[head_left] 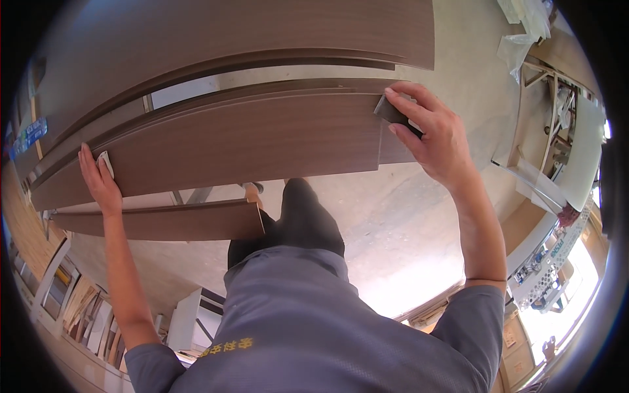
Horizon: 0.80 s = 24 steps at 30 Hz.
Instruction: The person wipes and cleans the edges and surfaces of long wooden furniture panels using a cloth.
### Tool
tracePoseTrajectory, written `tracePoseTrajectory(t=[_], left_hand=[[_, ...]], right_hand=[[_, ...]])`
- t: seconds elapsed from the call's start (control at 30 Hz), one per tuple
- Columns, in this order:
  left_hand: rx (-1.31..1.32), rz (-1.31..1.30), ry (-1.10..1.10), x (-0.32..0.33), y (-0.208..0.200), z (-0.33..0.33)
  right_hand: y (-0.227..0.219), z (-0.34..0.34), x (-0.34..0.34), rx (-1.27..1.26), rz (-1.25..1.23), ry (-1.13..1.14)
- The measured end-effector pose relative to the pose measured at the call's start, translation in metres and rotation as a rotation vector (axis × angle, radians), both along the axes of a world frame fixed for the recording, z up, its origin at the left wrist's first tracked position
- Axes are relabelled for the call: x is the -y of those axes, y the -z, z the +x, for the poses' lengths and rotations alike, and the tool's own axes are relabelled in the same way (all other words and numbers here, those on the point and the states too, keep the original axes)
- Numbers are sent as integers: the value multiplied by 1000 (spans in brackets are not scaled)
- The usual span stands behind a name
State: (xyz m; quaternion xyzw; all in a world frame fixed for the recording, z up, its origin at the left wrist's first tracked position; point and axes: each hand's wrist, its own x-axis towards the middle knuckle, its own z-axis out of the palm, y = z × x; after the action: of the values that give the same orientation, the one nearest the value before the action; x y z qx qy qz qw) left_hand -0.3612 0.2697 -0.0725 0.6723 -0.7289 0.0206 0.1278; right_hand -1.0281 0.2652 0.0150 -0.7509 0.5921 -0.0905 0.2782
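A long brown wood-grain board (pixel 262 141) lies crosswise in front of me. My right hand (pixel 436 131) grips a small dark grey block (pixel 390 111), fingers on top and thumb below, at the board's right end. The block looks like a sanding block, and its lower face is hidden. Near the other end, my left hand (pixel 101 183) rests with fingers stretched out on the board. A small white piece (pixel 105 164) sits against its inner side; I cannot tell whether the hand holds it.
Beyond the board is a larger brown panel (pixel 262 26), with a gap between them. A shorter brown panel (pixel 164 221) lies nearer my legs. Wooden strips (pixel 98 327) stand at the lower left. At right are a metal frame (pixel 550 118) and clear plastic sheeting (pixel 517 49).
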Motion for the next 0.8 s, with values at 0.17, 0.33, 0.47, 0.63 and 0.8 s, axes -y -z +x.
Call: tracePoseTrajectory(t=[0.17, 0.33, 0.47, 0.63, 0.8], left_hand=[[8, 4, -9, 1, 0, 0], [10, 11, -19, 2, -5, -5], [3, 9, -44, 3, -3, -6], [-36, 23, 59, 2, -11, -30], [-100, 197, 274, -11, -42, -129]], right_hand=[[-1, 3, 5, 10, -11, -22], [-3, 33, 18, -21, -14, -157], [-1, 66, 28, -15, -11, -216], [-4, 111, 35, -23, -27, -263], [-1, 162, 38, -8, -32, -286]])
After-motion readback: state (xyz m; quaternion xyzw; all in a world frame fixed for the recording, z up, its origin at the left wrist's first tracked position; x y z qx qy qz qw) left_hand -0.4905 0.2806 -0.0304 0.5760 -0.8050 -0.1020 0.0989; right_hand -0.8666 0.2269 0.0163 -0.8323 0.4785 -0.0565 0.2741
